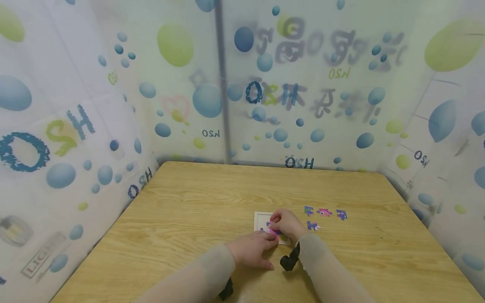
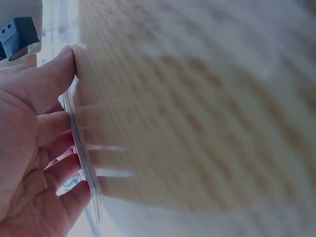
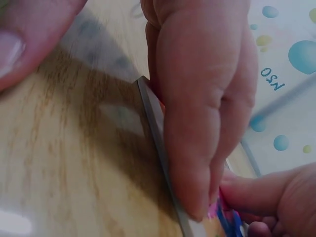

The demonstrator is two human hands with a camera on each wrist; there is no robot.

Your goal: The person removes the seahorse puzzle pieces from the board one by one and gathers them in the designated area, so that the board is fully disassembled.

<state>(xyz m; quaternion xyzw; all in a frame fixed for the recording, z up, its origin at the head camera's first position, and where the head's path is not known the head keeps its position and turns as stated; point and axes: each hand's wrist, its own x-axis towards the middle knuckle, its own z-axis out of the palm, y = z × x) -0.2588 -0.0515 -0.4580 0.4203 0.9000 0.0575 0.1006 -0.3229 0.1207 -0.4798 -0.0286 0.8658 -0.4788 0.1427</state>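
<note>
A white-rimmed puzzle tray [image 1: 256, 219] lies on the table with purple and pink jigsaw pieces [image 1: 268, 230] in it. My left hand [image 1: 251, 249] rests at the tray's near left side, fingers extended over the rim. Its thumb is spread apart, low by the table. Seen from the left wrist, the fingertips [image 2: 81, 193] touch the tray's edge. From the right, my right hand [image 1: 289, 224] reaches over the tray, thumb and fingers pinching a jigsaw piece, mostly hidden. In the right wrist view its fingers [image 3: 256, 192] are at a pink and blue patch beside the left hand's fingers.
Right of the tray, several loose jigsaw pieces lie on the wooden table [image 1: 189, 198], among them a pink one with an eye [image 1: 324, 212] and a purple one [image 1: 341, 214]. A patterned curtain [image 1: 182, 97] stands behind the table and at both sides.
</note>
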